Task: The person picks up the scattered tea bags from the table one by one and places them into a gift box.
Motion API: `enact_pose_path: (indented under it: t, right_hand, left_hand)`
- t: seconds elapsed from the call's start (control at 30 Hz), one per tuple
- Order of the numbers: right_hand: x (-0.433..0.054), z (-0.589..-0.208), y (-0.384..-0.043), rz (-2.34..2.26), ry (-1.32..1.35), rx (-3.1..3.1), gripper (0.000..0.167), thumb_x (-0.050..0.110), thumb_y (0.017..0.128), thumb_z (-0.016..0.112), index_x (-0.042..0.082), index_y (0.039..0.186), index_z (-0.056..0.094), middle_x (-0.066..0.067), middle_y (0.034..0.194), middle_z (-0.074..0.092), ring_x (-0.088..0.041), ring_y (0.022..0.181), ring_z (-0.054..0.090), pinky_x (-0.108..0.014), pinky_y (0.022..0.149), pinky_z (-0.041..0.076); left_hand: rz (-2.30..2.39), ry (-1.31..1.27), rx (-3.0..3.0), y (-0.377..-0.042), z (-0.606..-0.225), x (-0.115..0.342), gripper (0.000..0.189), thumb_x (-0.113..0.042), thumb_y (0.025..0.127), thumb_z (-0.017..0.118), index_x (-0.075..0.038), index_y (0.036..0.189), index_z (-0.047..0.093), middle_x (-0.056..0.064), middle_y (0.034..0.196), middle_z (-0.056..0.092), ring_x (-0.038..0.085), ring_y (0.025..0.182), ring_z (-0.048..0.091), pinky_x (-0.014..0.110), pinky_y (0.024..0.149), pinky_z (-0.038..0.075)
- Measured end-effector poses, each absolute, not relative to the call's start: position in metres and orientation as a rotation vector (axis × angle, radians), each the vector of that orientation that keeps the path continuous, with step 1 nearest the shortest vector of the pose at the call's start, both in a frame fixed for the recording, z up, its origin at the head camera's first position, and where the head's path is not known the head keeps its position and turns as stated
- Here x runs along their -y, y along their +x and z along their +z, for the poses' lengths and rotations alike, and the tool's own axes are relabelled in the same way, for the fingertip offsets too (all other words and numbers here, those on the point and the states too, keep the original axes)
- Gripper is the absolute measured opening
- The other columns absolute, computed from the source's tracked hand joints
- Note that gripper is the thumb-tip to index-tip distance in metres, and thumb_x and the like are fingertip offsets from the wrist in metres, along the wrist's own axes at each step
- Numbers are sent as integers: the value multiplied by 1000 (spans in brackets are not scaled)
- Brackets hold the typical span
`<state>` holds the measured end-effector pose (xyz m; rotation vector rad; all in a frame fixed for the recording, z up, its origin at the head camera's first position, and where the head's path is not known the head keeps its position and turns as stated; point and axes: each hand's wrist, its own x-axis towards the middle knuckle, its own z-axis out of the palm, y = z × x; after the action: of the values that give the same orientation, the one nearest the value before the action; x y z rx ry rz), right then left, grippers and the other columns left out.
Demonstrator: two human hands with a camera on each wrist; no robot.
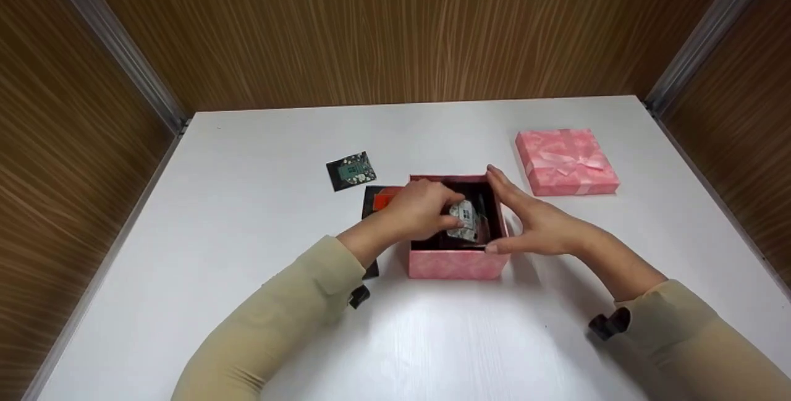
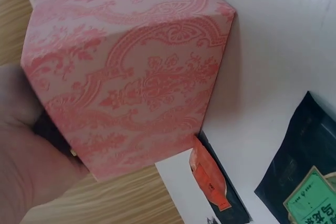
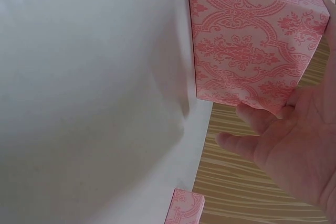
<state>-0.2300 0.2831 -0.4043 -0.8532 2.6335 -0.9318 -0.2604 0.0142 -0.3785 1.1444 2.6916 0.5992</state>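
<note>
An open pink patterned box (image 1: 456,265) with a dark inside stands on the table. My left hand (image 1: 415,208) reaches in over its left side. Thumb and forefinger pinch a pale packet with a small dark label (image 1: 465,214) inside the box; its lower part is hidden. My right hand (image 1: 544,225) rests against the box's right side, fingers spread, thumb at the near corner and forefinger at the far one. In the right wrist view, some fingertips (image 3: 254,118) touch the box wall and another finger stands apart from it.
Left of the box lies a dark packet with a green label (image 1: 353,170), a tea packet by its print. An orange-marked packet (image 2: 210,179) lies close beside the box, partly under my left arm. The pink lid with a bow (image 1: 568,163) sits at the right. Wood-grain panels (image 1: 408,30) enclose the table.
</note>
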Motion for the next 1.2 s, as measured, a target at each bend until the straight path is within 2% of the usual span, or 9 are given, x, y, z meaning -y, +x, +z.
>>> enact_pose_path:
  t: [0.1, 0.2, 0.43, 0.63, 0.73, 0.97, 1.2]
  right_hand:
    - [-283, -405, -231, -933, -850, -2634, 123, 46, 87, 86, 20, 172, 1, -7, 179, -4, -31, 162, 8, -60, 124, 23]
    - [-283, -404, -231, -928, -849, -2634, 123, 47, 87, 86, 21, 172, 1, -5, 179, -4, -31, 162, 8, -60, 124, 23]
    - [-282, -403, -231, -924, -844, -2634, 124, 48, 87, 86, 23, 172, 1, -1, 178, -5, -30, 163, 7, -60, 125, 23]
    - [-283, -404, -231, -915, -831, -2639, 123, 49, 87, 86, 24, 172, 0, -4, 179, -4, -31, 163, 7, -60, 124, 24]
    - [-283, -404, -231, -918, -838, -2640, 123, 48, 87, 86, 23, 172, 0, -6, 179, -4, -31, 163, 7, -61, 125, 23]
    - [-284, -404, -229, -946, -856, -2629, 124, 44, 87, 88, 20, 172, 1, -1, 178, -5, -29, 162, 7, -59, 124, 23]
    - [-283, -405, -230, -938, -859, -2635, 124, 45, 87, 88, 20, 172, 2, -3, 178, -4, -29, 162, 7, -59, 124, 23]
  left_hand:
    - [394, 1160, -2747, -261, -382, -19, 31, -41, 98, 78, -16, 86, 64, -4, 67, 48, 20, 73, 58, 38, 74, 45]
    - [251, 1156, -2782, -261, -384, -22, 33, -45, 98, 76, -18, 84, 62, -4, 68, 51, 21, 78, 64, 42, 77, 49]
    - [77, 1089, -2805, -259, -389, -30, 27, -47, 100, 72, -20, 100, 72, -3, 84, 66, 23, 96, 68, 46, 90, 47]
    - [-28, 1043, -2811, -257, -391, -35, 33, -51, 102, 69, -23, 119, 76, 0, 101, 75, 25, 105, 70, 48, 96, 47]
    - [-74, 1031, -2810, -256, -391, -36, 37, -53, 102, 67, -25, 125, 76, 1, 108, 77, 25, 108, 70, 49, 97, 47]
    - [-82, 1068, -2780, -254, -389, -35, 42, -53, 103, 66, -29, 136, 72, 1, 123, 76, 28, 114, 70, 55, 103, 45]
    - [-61, 1078, -2803, -254, -389, -34, 37, -50, 103, 67, -25, 129, 75, 1, 118, 76, 27, 112, 70, 54, 102, 47]
